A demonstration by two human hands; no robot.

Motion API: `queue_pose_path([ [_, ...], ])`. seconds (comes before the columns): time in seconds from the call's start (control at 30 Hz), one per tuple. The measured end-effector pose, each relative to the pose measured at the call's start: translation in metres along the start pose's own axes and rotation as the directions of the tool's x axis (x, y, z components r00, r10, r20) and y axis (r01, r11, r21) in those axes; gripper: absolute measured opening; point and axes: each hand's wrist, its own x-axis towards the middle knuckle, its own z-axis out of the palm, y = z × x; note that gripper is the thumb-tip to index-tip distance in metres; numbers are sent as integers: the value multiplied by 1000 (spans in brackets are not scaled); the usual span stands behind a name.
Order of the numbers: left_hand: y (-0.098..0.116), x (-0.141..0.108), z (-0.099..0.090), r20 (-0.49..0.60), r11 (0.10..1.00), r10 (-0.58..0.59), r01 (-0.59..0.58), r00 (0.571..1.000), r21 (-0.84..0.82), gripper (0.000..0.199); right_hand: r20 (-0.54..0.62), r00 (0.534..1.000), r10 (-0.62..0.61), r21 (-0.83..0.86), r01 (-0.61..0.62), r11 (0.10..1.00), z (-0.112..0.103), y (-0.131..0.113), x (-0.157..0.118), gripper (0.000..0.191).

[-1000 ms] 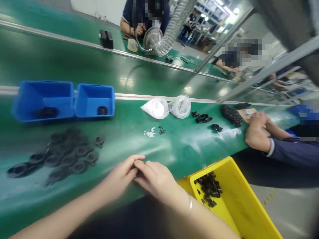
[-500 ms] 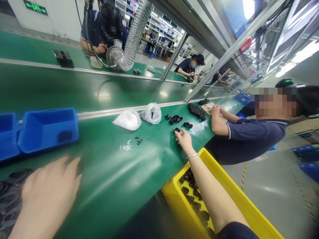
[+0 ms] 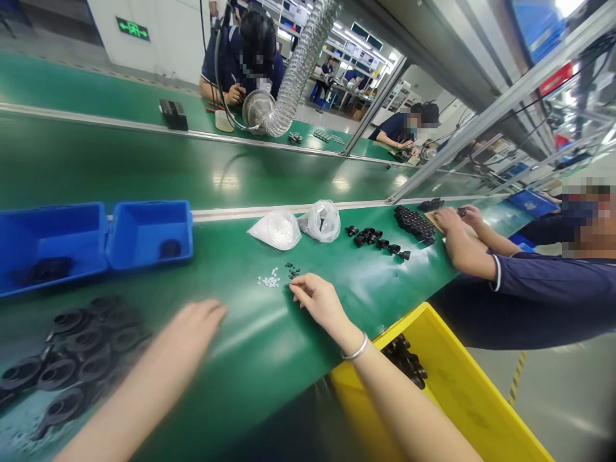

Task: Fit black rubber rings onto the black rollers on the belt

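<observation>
My right hand [image 3: 320, 301], with a bangle at the wrist, has its fingertips at the edge of a small pile of tiny black pieces [image 3: 292, 271]. Its thumb and fingers are bent together; anything between them is too small to make out. Beside that pile lie tiny white pieces [image 3: 270, 280]. My left hand [image 3: 199, 324] is blurred over the green bench, its fingers hard to tell apart, right of many round black parts [image 3: 72, 350]. Two plastic bags, one full of white pieces [image 3: 276, 230], the other partly open [image 3: 322, 221], sit behind the piles. Short black cylinders [image 3: 368, 236] stand further right.
Blue bins [image 3: 150, 260] stand at the back left. A yellow crate [image 3: 462, 378] holding black parts is by the bench's front edge. At the right a person's arms [image 3: 469, 250] reach over the bench beside rows of black parts [image 3: 414, 223]. Others work across the bench.
My right hand has moved left from the black cylinders to the tiny pieces, leaving a cylinder in the row. My left hand has moved right, away from the round black parts. The view has shifted left.
</observation>
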Motion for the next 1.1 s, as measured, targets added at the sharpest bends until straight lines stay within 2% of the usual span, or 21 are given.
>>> queue_pose_path([
  [0.07, 9, -1, 13, 95, 993, 76, -67, 993, -94, 33, 8, 999, -54, -45, 54, 998, 9, -9, 8, 12],
  [0.13, 18, -2, 20, 126, 992, 73, -59, 989, -108, 31, 8, 995, -99, -95, 100, 991, 14, -13, 17, 9],
  [0.27, 27, -1, 15, 129, 987, -25, 45, 991, -154, 26, 16, 988, -152, -171, 152, 973, 18, -14, 26, 7],
  [0.37, 29, 0, 5, 160, 909, -161, 209, 974, -360, 25, 22, 987, -158, -214, 159, 964, 17, -14, 22, 9],
  [0.4, 30, 0, 3, 198, 841, -223, 291, 954, -456, 27, 28, 986, -161, -225, 164, 961, 17, -14, 20, 9],
  [0.47, 33, -2, 2, 336, 623, -312, 458, 889, -634, 33, 53, 983, -176, -239, 184, 953, 15, -15, 17, 9],
  [0.57, 37, -4, 7, 523, 271, -303, 598, 797, -754, 44, 102, 975, -200, -248, 219, 944, 12, -16, 16, 12],
  [0.63, 40, -5, 11, 572, 127, -263, 615, 777, -778, 45, 109, 974, -198, -255, 220, 942, 10, -16, 17, 12],
  [0.7, 43, -6, 14, 596, 48, -233, 621, 769, -783, 46, 98, 978, -184, -260, 204, 944, 9, -14, 17, 12],
  [0.83, 45, -6, 12, 614, -3, -221, 629, 758, -778, 47, 81, 984, -160, -237, 175, 956, 6, -9, 13, 12],
  [1.1, 42, -6, 11, 561, 61, -159, 575, 813, -816, 27, 60, 994, -88, -181, 97, 979, 2, -1, 8, 13],
])
